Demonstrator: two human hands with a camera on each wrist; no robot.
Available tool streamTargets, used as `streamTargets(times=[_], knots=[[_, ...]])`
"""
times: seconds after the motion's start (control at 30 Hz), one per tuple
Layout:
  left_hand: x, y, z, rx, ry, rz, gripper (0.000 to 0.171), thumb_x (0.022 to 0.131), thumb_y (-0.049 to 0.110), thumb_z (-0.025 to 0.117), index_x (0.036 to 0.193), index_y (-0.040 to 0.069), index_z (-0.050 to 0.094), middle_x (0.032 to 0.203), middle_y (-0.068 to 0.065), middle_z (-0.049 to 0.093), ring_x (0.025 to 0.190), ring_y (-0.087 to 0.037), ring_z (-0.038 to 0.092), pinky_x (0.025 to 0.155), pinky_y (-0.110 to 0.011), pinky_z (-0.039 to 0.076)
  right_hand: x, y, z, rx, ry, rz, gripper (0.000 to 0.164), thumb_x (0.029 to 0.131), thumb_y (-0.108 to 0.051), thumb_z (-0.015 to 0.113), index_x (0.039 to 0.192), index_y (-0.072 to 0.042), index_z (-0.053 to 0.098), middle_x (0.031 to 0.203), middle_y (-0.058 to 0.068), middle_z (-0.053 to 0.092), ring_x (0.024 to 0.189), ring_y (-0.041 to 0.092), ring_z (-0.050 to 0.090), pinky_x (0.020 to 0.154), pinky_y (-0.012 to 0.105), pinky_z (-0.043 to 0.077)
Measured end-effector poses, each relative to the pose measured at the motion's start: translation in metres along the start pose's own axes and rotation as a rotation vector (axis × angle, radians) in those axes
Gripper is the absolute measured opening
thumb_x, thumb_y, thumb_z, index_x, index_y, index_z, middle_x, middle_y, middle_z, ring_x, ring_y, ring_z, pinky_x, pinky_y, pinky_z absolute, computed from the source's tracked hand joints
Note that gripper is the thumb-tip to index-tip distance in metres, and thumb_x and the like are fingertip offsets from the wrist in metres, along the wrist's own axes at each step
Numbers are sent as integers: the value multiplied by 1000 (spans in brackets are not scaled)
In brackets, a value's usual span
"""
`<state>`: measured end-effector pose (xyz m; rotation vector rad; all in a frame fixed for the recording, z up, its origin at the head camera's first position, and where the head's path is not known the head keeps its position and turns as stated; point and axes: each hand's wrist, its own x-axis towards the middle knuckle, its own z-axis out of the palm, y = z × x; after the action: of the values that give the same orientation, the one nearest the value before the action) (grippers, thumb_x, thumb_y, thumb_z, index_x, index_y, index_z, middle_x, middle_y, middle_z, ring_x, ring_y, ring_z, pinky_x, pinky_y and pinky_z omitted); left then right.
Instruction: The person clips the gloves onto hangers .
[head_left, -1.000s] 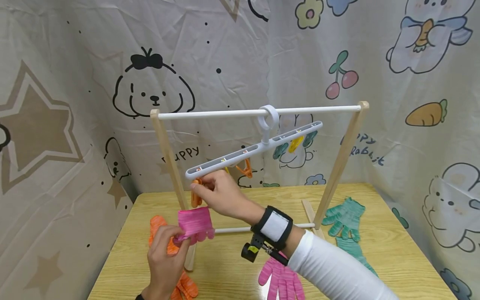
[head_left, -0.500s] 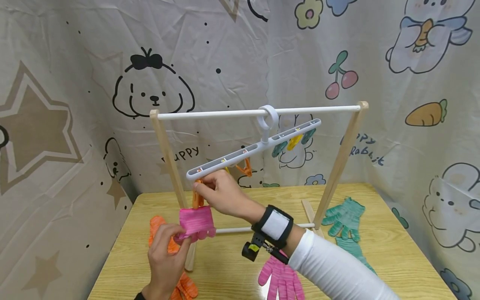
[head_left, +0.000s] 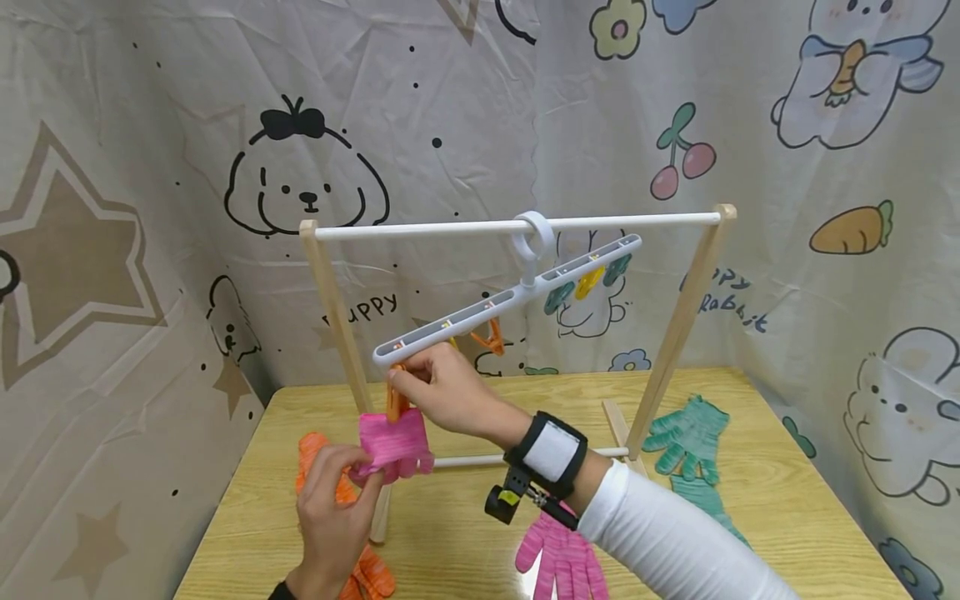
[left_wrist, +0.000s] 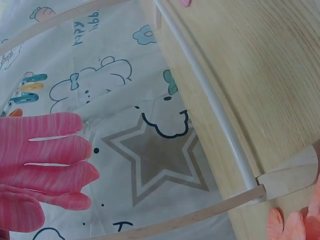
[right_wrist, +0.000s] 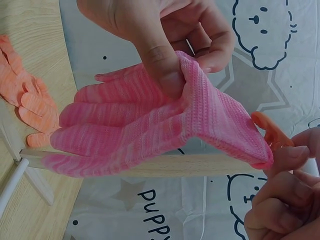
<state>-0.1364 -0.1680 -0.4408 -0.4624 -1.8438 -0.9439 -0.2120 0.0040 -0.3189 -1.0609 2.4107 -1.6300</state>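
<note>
My left hand (head_left: pixel 330 512) pinches a pink glove (head_left: pixel 393 437) by its cuff, thumb on top in the right wrist view. The glove (right_wrist: pixel 115 120) hangs off the table with its fingers pointing away from the cuff. My right hand (head_left: pixel 453 392) pinches an orange clothespin (head_left: pixel 395 405) under the low left end of a grey clip hanger (head_left: pixel 528 288). At the cuff's far corner, the clothespin (right_wrist: pixel 270 131) meets the knit edge. In the left wrist view only the glove (left_wrist: pixel 45 150) shows up close; the left hand is almost wholly hidden there.
The hanger hangs from a white rod (head_left: pixel 420 227) on a wooden frame (head_left: pixel 678 333). Further clothespins dangle from it, including a yellow one (head_left: pixel 589 283). On the table (head_left: pixel 450 517) lie orange gloves (head_left: pixel 371 571), another pink glove (head_left: pixel 562 558) and green gloves (head_left: pixel 693 433).
The orange clothespin has come down from just above the pink cuff to overlap its top edge. The hanger's left end has dipped slightly; the left hand has hardly moved.
</note>
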Motion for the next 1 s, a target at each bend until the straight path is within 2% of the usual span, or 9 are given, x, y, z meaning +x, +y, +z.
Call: streamTargets(times=[0.13,0.37,0.67,1.0], knots=[[1,1,1,-13,0,-4,44,100,38,62,87,-4,66,85,-11,63,78,-2,51,66,-13,43,0,-1,0,17,-14,-4,30,101,-12,55,77,-4,71,63,4,64,51,4,37,52,18,35],[2,3,0,-26,-23,-51,46,100,41,60,88,-4,65,85,-13,62,80,-1,50,68,-13,42,-1,-3,0,13,-11,1,30,101,-13,55,75,-5,70,59,-2,56,51,4,33,50,19,31],[4,1,3,-37,-10,-15,46,100,40,59,88,-4,66,85,-11,63,78,-2,51,67,-14,43,-1,-1,1,-15,6,5,32,100,-14,56,74,-7,72,57,1,61,47,4,33,47,19,28],[8,1,4,-51,-11,-12,45,100,40,60,88,-3,66,85,-10,62,77,-3,50,64,-18,42,-2,0,1,-12,0,7,33,99,-17,58,71,-8,72,51,-5,49,45,4,31,44,20,24]])
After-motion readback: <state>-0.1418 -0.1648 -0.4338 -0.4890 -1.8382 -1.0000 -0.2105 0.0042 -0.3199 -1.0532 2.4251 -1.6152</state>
